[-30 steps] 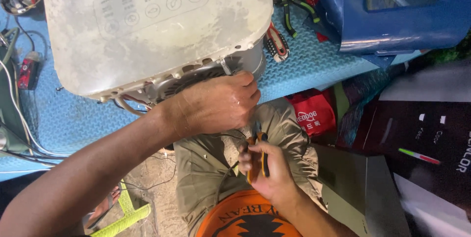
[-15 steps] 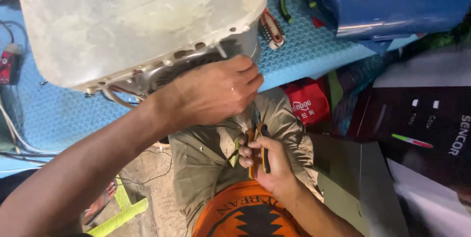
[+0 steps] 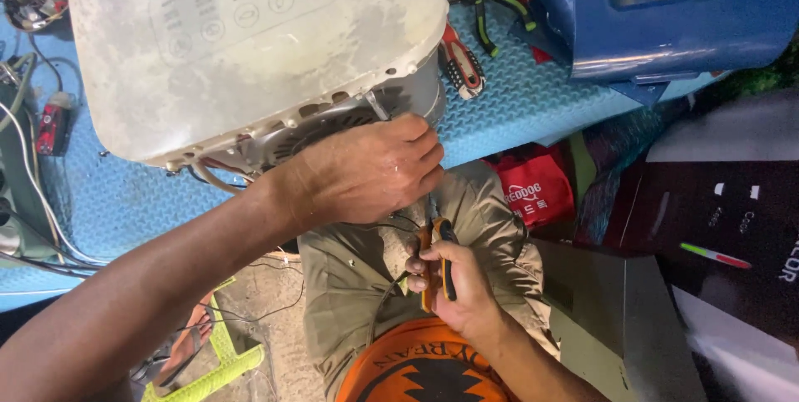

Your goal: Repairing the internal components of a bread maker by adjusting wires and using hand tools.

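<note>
— What's going on from the head camera?

— A person sits at a blue ribbed mat (image 3: 516, 111). A grimy white appliance housing (image 3: 250, 44) lies across it, filling the frame from nine to twelve o'clock. The left hand (image 3: 366, 173) is at centre, fingers curled against the lower edge of that housing, where a grey vented motor part (image 3: 333, 123) and some loose wires (image 3: 212, 173) show. Whether it pinches anything there, I cannot tell.

— And the other hand?

— The right hand (image 3: 454, 281) sits at about six o'clock, just under the left, wrapped tight around orange-and-black handled pliers (image 3: 437, 256), tips pointing up toward the left hand's fingers. A thin black wire (image 3: 391, 223) runs between the hands.

— Anything else around?

— Red-handled pliers (image 3: 462, 65) lie on the mat at one o'clock, green-handled cutters (image 3: 491, 2) above them, a blue casing (image 3: 666, 19) at two o'clock, a red pouch (image 3: 537, 190) at three.
</note>
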